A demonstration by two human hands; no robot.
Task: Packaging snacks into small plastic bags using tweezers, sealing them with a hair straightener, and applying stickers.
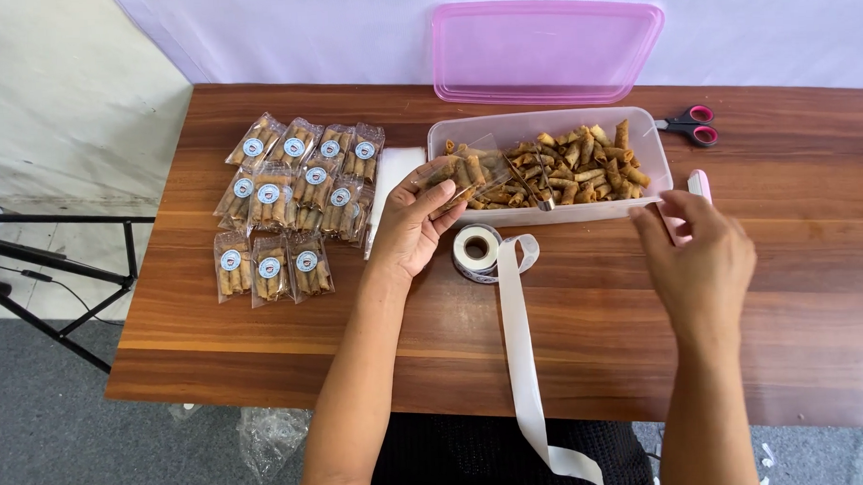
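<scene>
Left hand: centre of the frame, fingers closed on a clear bag of rolls, held at the tub's left end.
Right hand: right of centre, fingers loosely curled, holding nothing, just by the tub's front rim.
Bag: likely light, crinkly and slippery; the rolls look brittle, so grip the film edge, not the filling.
Tub: upper centre, open, with loose rolls and tongs.
Nearby: sticker roll below the tub; filled packs at left; lid and scissors above.

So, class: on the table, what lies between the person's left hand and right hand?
In the head view, between the left hand and right hand lie the sticker roll with its trailing white strip, then bare tabletop.
</scene>
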